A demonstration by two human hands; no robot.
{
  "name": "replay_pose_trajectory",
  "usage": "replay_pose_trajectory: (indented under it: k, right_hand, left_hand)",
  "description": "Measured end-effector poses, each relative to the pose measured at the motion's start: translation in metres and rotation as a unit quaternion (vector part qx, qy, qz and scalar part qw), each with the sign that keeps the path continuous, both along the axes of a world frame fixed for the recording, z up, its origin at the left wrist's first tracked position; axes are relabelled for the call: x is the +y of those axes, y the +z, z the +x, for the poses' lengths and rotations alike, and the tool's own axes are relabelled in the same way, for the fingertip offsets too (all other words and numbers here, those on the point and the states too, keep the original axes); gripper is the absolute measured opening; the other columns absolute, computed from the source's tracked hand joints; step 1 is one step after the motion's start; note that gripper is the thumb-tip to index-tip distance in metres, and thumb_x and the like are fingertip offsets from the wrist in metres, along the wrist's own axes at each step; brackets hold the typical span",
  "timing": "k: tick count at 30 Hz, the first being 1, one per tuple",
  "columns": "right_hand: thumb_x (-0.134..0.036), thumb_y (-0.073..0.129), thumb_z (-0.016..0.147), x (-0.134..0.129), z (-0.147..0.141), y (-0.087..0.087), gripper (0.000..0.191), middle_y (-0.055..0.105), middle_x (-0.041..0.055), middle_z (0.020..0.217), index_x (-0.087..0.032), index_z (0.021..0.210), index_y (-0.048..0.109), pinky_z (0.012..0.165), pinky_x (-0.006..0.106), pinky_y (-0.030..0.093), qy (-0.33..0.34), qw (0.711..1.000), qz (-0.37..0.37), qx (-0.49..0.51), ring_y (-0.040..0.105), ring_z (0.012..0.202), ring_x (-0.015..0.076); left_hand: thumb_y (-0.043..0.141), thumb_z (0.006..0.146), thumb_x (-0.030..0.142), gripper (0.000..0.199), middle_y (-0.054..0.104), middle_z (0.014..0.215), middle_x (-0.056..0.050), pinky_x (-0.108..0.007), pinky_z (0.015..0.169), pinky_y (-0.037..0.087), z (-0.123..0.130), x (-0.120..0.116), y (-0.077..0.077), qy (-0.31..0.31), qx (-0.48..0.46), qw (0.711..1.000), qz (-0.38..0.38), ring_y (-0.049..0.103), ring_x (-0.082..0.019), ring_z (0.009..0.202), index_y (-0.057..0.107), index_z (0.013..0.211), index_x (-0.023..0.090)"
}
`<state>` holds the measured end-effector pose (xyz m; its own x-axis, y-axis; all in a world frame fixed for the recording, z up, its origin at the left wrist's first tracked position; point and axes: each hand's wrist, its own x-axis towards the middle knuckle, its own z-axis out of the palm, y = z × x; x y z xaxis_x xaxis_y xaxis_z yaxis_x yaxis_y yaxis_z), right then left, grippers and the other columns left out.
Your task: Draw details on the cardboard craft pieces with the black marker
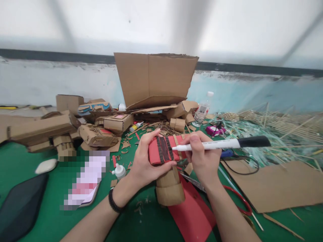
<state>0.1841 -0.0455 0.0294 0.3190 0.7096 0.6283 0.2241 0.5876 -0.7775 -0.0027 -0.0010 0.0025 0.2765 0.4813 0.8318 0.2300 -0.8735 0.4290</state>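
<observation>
The white marker [214, 145] is being pinched between the thumb and fingers of the right hand [205, 163], its pale tip being held at the dark stripes on the front of the red block [153, 152]. The block is being gripped by the left hand [145, 161], with the thumb being pressed along its lower edge and the fingers being curled around its side and top. Just below the block, a cardboard cylinder [170, 194] is being shown upright; whether the two are being joined cannot be told. A black bracelet [114, 201] is being worn on the left wrist.

Beneath the hands, a red sheet [191, 210] is being partly covered by scissors [193, 182]. To the left, a white glue bottle [120, 171] is being surrounded by scraps on the green tabletop [145, 225]. To the right, a cardboard sheet [275, 185] is being supported by the tabletop. Farther back, cardboard pieces are being overlooked by a large cardboard panel [156, 77].
</observation>
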Motion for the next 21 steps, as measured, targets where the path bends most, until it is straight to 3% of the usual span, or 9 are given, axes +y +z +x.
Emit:
replay_pose_trajectory:
  k: [3, 7, 11, 21]
  right_hand:
    - [-0.048, 0.071, 0.103, -0.0010, -0.0006, 0.0017, 0.030, 0.067, -0.0025, 0.068, -0.022, 0.089, 0.077, 0.044, 0.024, 0.034, -0.002, 1.000, -0.008, -0.020, 0.047, 0.048, 0.0092]
    - [-0.049, 0.068, 0.105, -0.0013, -0.0003, 0.0032, 0.039, 0.067, -0.0021, 0.065, -0.022, 0.078, 0.074, 0.047, 0.025, 0.037, -0.005, 1.000, 0.006, -0.016, 0.049, 0.049, 0.0098]
    - [-0.048, 0.072, 0.103, -0.0009, 0.0004, 0.0023, 0.030, 0.069, -0.0026, 0.069, -0.023, 0.088, 0.078, 0.048, 0.025, 0.037, -0.009, 0.999, -0.006, -0.032, 0.049, 0.050, 0.0097]
    - [-0.048, 0.070, 0.104, -0.0025, 0.0010, 0.0018, 0.032, 0.066, -0.0021, 0.068, -0.023, 0.086, 0.076, 0.046, 0.026, 0.034, 0.005, 1.000, -0.006, -0.027, 0.048, 0.051, 0.0108]
  left_hand:
    - [0.092, 0.086, 0.051, 0.092, 0.064, 0.137, -0.013, -0.047, 0.108, 0.059, -0.0002, -0.0004, 0.0007, -0.004, 0.002, 1.000, 0.003, 0.068, -0.029, 0.121, 0.043, 0.161, 0.026]
    - [0.092, 0.087, 0.049, 0.092, 0.063, 0.138, -0.013, -0.045, 0.109, 0.058, 0.0007, -0.0005, 0.0018, -0.011, -0.002, 1.000, -0.002, 0.067, -0.027, 0.121, 0.043, 0.161, 0.025]
    - [0.092, 0.087, 0.048, 0.091, 0.064, 0.136, -0.011, -0.044, 0.110, 0.057, 0.0010, -0.0007, 0.0025, -0.016, -0.003, 1.000, -0.003, 0.067, -0.027, 0.121, 0.043, 0.161, 0.025]
    - [0.092, 0.085, 0.050, 0.094, 0.065, 0.136, -0.012, -0.047, 0.109, 0.058, 0.0004, -0.0011, 0.0019, -0.011, 0.000, 1.000, -0.007, 0.068, -0.029, 0.121, 0.043, 0.162, 0.027]
